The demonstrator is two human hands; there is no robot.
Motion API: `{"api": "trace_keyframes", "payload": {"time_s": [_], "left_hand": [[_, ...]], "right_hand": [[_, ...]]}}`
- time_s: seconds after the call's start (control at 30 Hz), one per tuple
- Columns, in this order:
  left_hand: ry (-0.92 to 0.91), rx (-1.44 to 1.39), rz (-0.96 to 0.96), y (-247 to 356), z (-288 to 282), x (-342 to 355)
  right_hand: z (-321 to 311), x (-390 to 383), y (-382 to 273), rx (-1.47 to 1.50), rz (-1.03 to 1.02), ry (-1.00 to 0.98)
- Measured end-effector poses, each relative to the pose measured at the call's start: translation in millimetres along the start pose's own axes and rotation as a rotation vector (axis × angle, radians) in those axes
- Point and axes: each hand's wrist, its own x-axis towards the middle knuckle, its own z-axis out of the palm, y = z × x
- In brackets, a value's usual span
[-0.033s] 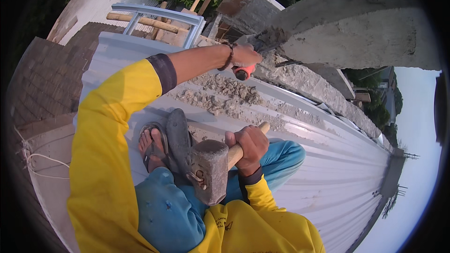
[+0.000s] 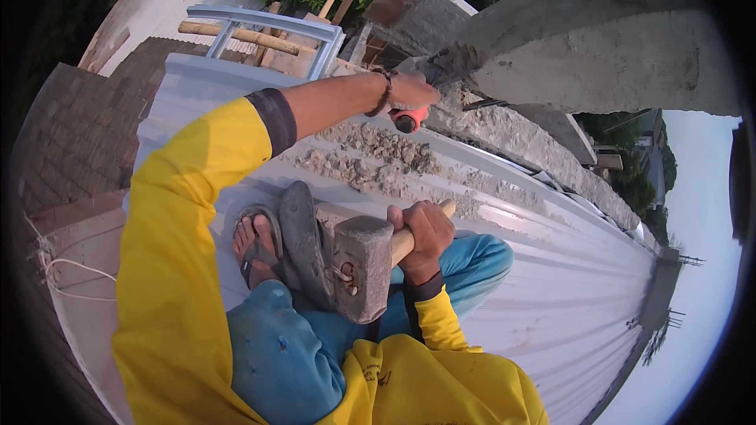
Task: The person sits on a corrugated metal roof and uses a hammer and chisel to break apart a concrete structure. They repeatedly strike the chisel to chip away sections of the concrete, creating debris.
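- Hammer (image 2: 362,267) is above the teal trousers (image 2: 287,346), its blocky head beside the dark sandal (image 2: 296,220); whether they touch, I cannot tell. It looks heavy at that end, rigid and hard to damage.
- Wooden handle (image 2: 403,245) is the sensible hold: near the head for control, farther back for more swing. Dust could make it slightly slick.
- Right grip (image 2: 429,232) is wrapped tightly round this handle, its end poking out beyond the fist.
- Left grip (image 2: 413,93) is curled about a red-ended tool (image 2: 411,120), probably stiff, near the concrete beam (image 2: 598,71).
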Motion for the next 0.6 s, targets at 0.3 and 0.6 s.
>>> {"api": "trace_keyframes", "payload": {"time_s": [0.3, 0.6], "left_hand": [[0.024, 0.034, 0.014, 3, -1, 0], [0.037, 0.058, 0.024, 13, -8, -6]], "right_hand": [[6, -8, -6, 0.148, 0.153, -0.081], [22, 13, 10, 0.071, 0.427, -0.058]]}}
